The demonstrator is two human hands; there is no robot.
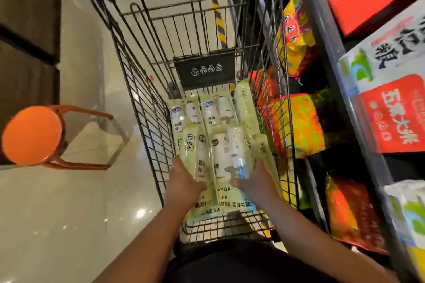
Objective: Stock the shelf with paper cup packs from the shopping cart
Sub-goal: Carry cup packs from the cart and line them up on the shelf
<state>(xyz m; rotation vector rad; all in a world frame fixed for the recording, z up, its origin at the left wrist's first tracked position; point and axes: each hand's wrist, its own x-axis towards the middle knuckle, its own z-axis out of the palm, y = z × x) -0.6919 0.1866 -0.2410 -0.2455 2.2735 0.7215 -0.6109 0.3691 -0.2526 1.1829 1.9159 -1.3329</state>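
A black wire shopping cart [138, 103] stands in front of me and holds several pale green paper cup packs. Two packs [202, 115] lie flat further in, and one pack [245, 105] leans against the right wall. Both my hands reach into the near end of the cart. My left hand [185, 182] grips the left side of a bundle of cup packs [220, 158]. My right hand [255, 181] grips its right side. The bundle's lower ends sit between my wrists.
A shelf unit [340, 71] runs along the right, close to the cart, with red and white boxes [391, 112] and yellow-red bags [296, 39]. An orange stool [34, 135] stands on the tiled floor to the left. Dark cabinets are at far left.
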